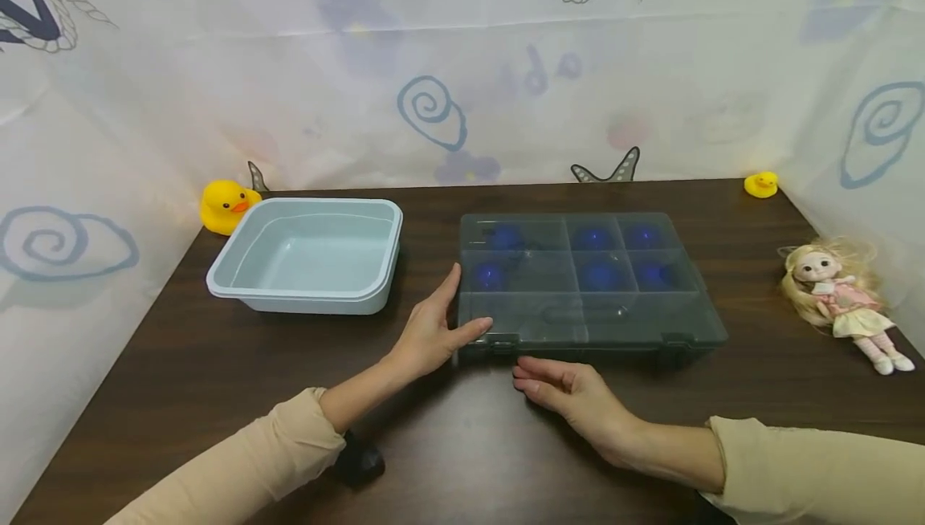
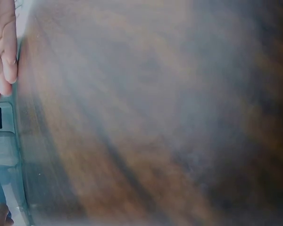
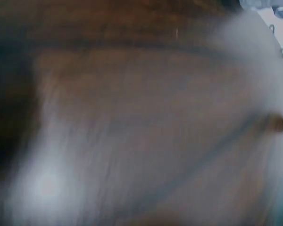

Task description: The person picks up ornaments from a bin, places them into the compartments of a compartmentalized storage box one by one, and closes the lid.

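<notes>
A dark, see-through compartment box (image 1: 535, 320) lies on the table with its lid down. Several blue balls (image 1: 490, 274) show through the lid in its back and middle compartments; the front ones hold no ball that I can see. My left hand (image 1: 429, 336) rests against the box's front left corner, fingers along the left side and thumb over the lid's front edge. Just before the front edge, close to the left latch (image 1: 503, 342), is my right hand (image 1: 578, 400), its fingers loosely bent around nothing. In the left wrist view the right hand's fingertips (image 2: 7, 66) appear beside the latch.
To the left stands a pale blue basin (image 1: 318, 296) with a large yellow rubber duck (image 1: 226, 208) behind it. A small duck (image 1: 761, 184) sits at the back right corner. A doll (image 1: 841, 292) lies by the right edge. Printed cloth hangs around the table.
</notes>
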The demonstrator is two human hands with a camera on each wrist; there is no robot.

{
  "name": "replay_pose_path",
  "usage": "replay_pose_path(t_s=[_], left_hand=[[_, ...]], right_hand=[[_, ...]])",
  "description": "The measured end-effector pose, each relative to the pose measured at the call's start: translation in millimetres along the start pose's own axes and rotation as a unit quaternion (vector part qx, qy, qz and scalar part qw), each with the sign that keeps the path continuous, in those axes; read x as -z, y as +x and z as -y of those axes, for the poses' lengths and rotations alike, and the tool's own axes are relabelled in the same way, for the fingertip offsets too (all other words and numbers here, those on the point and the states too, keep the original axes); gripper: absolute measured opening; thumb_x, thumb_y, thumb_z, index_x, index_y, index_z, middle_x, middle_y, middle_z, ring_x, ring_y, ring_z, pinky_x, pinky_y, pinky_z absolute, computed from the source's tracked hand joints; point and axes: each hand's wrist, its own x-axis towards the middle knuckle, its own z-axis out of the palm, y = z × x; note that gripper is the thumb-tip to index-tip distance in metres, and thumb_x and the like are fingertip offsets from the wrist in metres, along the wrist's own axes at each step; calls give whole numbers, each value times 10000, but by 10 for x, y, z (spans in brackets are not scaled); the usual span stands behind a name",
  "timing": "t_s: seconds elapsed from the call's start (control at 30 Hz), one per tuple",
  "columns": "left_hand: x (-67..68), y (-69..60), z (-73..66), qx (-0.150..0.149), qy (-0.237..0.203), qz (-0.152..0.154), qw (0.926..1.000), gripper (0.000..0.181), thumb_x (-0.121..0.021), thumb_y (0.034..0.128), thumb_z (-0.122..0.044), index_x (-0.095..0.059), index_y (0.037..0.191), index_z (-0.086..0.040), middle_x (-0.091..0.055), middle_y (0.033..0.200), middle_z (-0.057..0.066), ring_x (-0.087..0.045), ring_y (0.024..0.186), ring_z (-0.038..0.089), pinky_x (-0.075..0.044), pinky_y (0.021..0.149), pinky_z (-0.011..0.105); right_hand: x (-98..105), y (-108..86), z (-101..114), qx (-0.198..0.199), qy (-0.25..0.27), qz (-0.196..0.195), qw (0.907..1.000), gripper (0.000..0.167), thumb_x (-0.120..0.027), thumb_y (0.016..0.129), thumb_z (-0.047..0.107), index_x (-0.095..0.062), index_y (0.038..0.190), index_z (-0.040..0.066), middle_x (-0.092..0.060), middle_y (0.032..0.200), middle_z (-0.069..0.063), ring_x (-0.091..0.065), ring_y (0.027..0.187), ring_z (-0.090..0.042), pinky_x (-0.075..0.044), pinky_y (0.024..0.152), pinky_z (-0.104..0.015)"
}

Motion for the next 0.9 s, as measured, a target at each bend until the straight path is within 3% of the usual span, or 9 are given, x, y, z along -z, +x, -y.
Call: replay_pose_path(t_s=[0.17,0.4,0.7,0.9], left_hand=[[5,5,1,-74,-47,31,10000,900,-704,850,-300,-143,1493,-14,-206,1543,142,-263,1396,213,-303,1101,400],[1,-3,6,-80,-57,22,9999,895,-704,851,-294,-147,1490,-9,-188,1547,147,-247,1402,211,-295,1106,391],[-6,-2,-27,-40,-57,-23,10000,896,-714,843,-277,-152,1490,-13,-202,1543,147,-249,1402,205,-286,1114,382],[-11,-5,-17,17,-87,-38,10000,894,-711,845,-284,-155,1491,-14,-200,1544,140,-238,1406,206,-269,1123,385]], right_hand=[[-146,-8,-44,-134,628,-294,9975,588,-492,989,199,-252,1423,-116,-341,1451,-263,-415,1311,-288,-399,1013,-233],[-297,29,-90,-355,1605,-740,9836,527,-442,1002,113,-232,1442,-86,-272,1493,-248,-441,1289,-187,-397,1003,-200],[-287,87,-102,-491,1881,-1077,9750,447,-406,1007,72,-296,1404,-101,-387,1417,-273,-541,1190,-179,-446,974,-256],[-259,130,-77,-615,1950,-1080,9729,415,-491,969,52,-323,1305,-126,-632,1145,-138,-638,1011,-115,-498,889,-222]])
